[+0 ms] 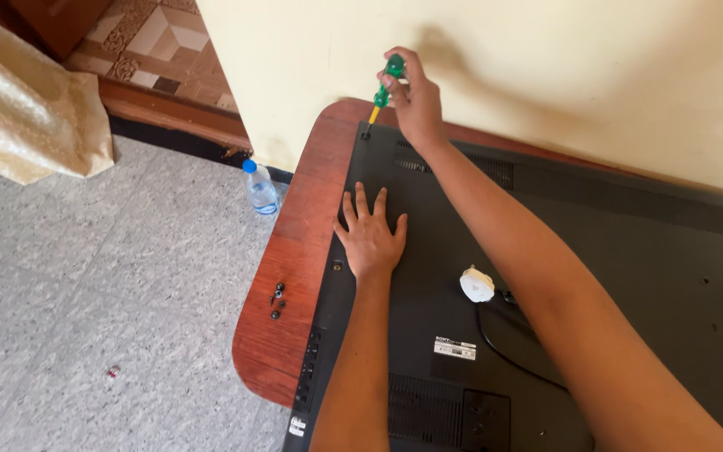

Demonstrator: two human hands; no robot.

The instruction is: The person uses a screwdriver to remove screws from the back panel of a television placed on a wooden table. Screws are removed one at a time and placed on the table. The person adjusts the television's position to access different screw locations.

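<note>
Television back panel (629, 276) lies face down on the wooden surface (282, 251). Nearest, a white plug (477, 285) with its black cable rests on the panel. Small black screws (277, 300) sit on the surface, left. Left hand (371, 238) lies flat, fingers spread, holding nothing. Far, right hand (416, 100) has its grip closed round a green-handled screwdriver (387, 88), tip at the panel's far left corner.

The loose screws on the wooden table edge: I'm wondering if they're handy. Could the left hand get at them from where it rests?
Probably yes. The left hand lies flat on the black back panel, and the loose screws sit just beside it on the bare wooden table, with nothing between.
</note>
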